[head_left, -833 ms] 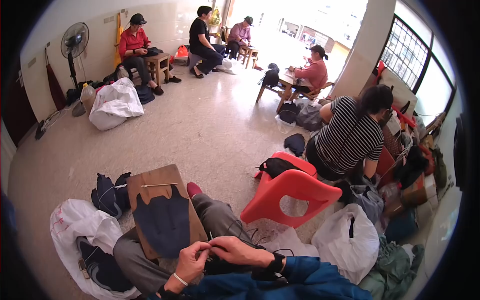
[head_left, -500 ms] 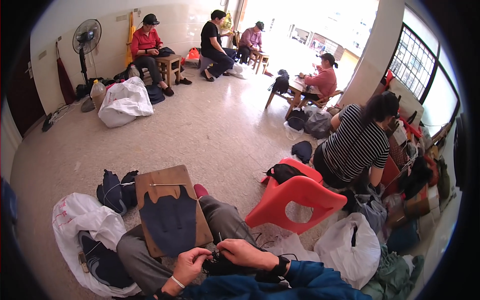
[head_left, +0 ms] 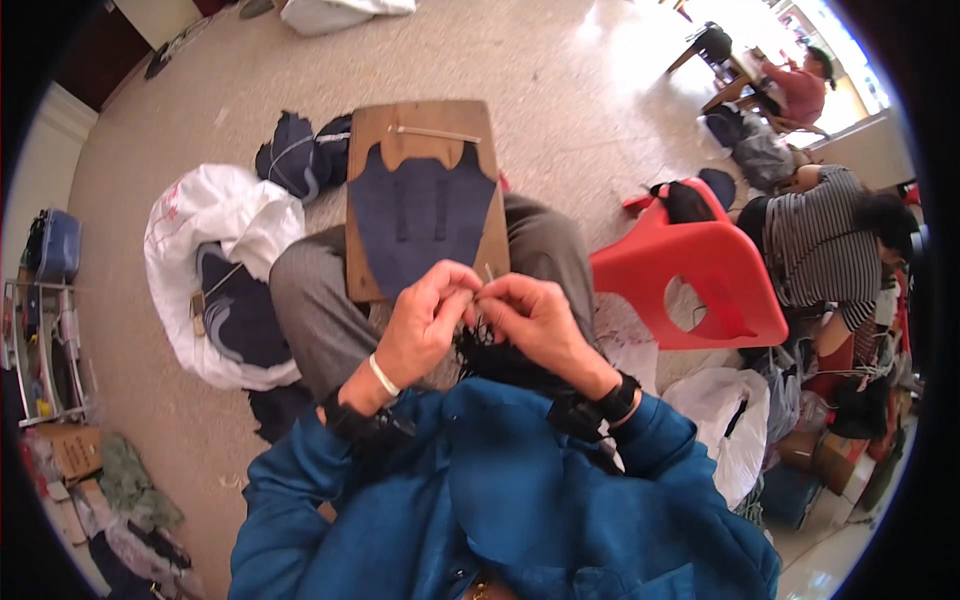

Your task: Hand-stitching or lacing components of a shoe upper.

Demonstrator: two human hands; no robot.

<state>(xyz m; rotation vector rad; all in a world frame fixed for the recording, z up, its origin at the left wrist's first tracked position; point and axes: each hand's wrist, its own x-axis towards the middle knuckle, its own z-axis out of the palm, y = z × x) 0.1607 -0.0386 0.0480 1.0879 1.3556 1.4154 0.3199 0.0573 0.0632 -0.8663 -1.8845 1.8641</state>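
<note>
My left hand (head_left: 428,318) and my right hand (head_left: 540,318) meet at their pinched fingertips over my lap. A thin, pale needle (head_left: 489,271) sticks up at the right fingertips. Black thread (head_left: 480,343) hangs in loose strands below the two hands, and my left fingers pinch at it; its exact end is too small to see. Just beyond, a wooden board (head_left: 366,122) rests across my thighs. Spread on it is a dark navy fabric piece (head_left: 422,215) with two slots. A slim pale rod (head_left: 435,133) lies across the board's far end.
At left, a white sack (head_left: 185,215) holds dark pieces, beside a tied navy bundle (head_left: 290,155). To the right stands a red plastic chair (head_left: 735,265) with a white bag (head_left: 700,400) nearby. A person in stripes (head_left: 815,235) bends beyond it; another person sits farther back (head_left: 800,90).
The view has tilted down toward my lap, so the people along the far wall have left it. My hands stay pinched together, and the needle remains between them.
</note>
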